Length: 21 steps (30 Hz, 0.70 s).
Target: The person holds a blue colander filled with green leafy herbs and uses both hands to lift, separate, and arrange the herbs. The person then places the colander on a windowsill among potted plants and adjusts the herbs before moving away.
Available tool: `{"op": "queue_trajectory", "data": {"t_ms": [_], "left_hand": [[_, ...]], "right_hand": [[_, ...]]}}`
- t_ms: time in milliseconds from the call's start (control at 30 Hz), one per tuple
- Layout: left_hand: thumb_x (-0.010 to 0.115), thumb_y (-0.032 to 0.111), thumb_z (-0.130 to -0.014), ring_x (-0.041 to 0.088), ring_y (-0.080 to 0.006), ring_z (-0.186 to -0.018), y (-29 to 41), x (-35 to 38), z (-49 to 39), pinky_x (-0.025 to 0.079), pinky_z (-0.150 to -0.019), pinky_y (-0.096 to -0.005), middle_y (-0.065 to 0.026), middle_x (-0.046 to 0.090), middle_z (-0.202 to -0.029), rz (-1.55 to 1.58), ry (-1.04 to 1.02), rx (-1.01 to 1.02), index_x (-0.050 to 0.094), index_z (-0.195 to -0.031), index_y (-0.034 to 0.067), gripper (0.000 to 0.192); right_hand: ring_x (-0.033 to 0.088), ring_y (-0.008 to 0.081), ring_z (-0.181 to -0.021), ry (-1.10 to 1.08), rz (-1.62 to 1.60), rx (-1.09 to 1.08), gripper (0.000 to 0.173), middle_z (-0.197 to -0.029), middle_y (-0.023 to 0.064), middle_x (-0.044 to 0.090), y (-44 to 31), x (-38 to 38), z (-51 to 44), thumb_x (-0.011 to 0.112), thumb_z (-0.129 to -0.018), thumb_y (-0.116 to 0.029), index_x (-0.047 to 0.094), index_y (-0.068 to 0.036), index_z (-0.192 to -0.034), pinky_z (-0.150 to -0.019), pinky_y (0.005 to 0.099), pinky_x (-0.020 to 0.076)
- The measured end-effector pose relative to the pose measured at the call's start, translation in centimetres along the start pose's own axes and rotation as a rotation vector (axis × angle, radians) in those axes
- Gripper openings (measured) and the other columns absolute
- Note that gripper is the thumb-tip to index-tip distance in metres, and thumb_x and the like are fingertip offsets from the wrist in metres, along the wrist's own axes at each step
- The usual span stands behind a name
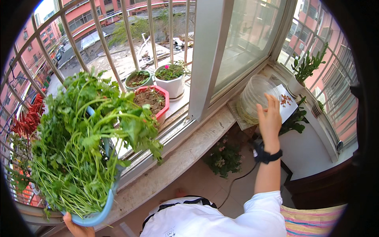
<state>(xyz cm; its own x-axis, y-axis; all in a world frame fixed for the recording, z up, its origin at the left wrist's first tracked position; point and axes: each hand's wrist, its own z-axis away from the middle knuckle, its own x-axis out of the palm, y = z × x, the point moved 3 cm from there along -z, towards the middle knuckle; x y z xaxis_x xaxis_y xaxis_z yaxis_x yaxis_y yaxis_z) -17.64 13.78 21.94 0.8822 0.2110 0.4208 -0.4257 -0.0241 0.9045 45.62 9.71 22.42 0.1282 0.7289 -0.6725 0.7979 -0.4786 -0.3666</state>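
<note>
At the lower left, my left hand (77,227) grips the rim of a light blue plastic basket (99,216), tilted over the window sill and heaped with leafy green herbs (80,148) that look like cilantro or celery. The leaves spill past its right side. My right hand (270,118) is raised at the right with fingers apart, in front of a clear ribbed plastic container (254,91) in the sill's corner; whether they touch I cannot tell. White paper (291,100) with small reddish-brown pieces lies beside the container.
Metal window bars (127,35) stand behind a red pot (164,103), a green pot (139,80) and a white flowerpot (171,86). A sliding window frame (204,59) divides the opening. Dried red peppers (28,118) hang left; a potted cactus (308,65) stands right.
</note>
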Motion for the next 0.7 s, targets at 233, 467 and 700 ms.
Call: {"op": "queue_trajectory", "data": {"t_ms": [233, 467, 700], "left_hand": [[0.051, 0.03, -0.092, 0.056, -0.0246, -0.114, 1.4, 3.4, -3.1, 0.042, -0.101, -0.0421, -0.0103, 0.058, -0.128, -0.051, -0.186, 0.115, 0.049, -0.131, 0.002, 0.047], [0.051, 0.026, -0.093, 0.062, -0.0246, -0.106, 3.4, 6.0, -6.0, 0.049, -0.094, -0.0417, -0.0108, 0.064, -0.119, 0.162, -0.184, 0.067, 0.053, -0.124, 0.003, 0.039], [0.051, 0.031, -0.093, 0.067, -0.0259, -0.097, 5.0, 8.2, -7.8, 0.055, -0.088, -0.0428, -0.0128, 0.065, -0.112, 0.142, -0.378, -0.022, 0.056, -0.116, 0.005, 0.035]], "right_hand": [[0.06, 0.0328, -0.082, -0.141, 0.014, -0.162, 0.014, -0.086, 0.0139, 0.059, 8.2, 3.0, -1.5, 0.065, -0.085, -0.013, 0.058, -0.003, -0.09, -0.073, 0.0411, 0.0468], [0.047, 0.013, -0.074, -0.231, -0.214, -0.059, 0.01, -0.081, 0.0048, 0.051, 7.2, -1.5, 2.0, 0.06, -0.093, -0.01, 0.056, 0.0, -0.095, -0.07, 0.0265, 0.0423], [0.044, 0.0158, -0.07, -0.551, -0.345, -0.259, 0.016, -0.086, 0.0023, 0.047, 0.7, -11.2, 2.2, 0.06, -0.086, -0.01, 0.054, -0.007, -0.1, -0.063, 0.0256, 0.0384]]}}
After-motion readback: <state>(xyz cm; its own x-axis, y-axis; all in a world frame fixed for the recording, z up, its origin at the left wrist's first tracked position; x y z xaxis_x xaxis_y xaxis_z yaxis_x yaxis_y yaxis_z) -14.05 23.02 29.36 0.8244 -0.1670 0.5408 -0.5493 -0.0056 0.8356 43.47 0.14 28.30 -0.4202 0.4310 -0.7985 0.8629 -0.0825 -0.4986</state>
